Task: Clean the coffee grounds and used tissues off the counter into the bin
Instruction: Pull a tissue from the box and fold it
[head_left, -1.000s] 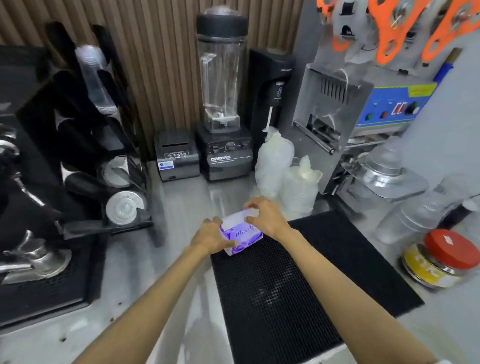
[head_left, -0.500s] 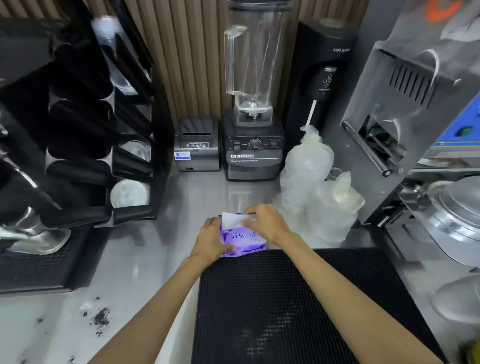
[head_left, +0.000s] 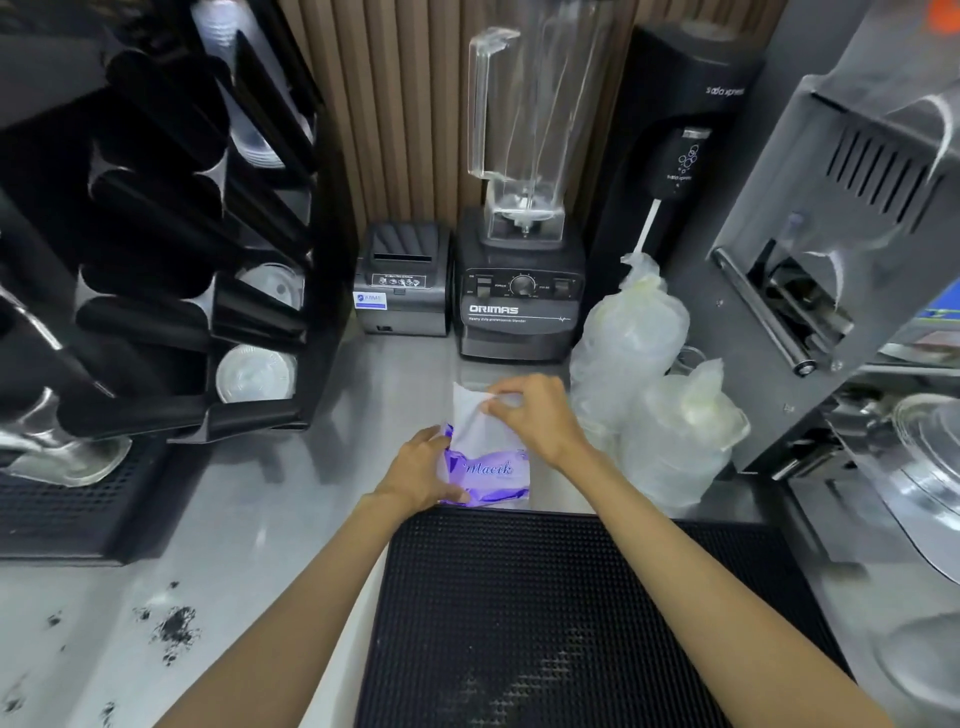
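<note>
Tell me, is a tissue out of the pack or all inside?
Partly out: a white tissue sticks up from the pack, pinched by the right hand; the left hand grips the pack.

purple tissue pack, white tissue, black gridded mat

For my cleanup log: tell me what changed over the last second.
The right hand pinched the tissue and drew it farther out of the tissue pack, up and away from the person; a second ago only a short tab showed. The left hand still grips the pack, steadying it. The coffee grounds lie untouched on the counter.
</note>
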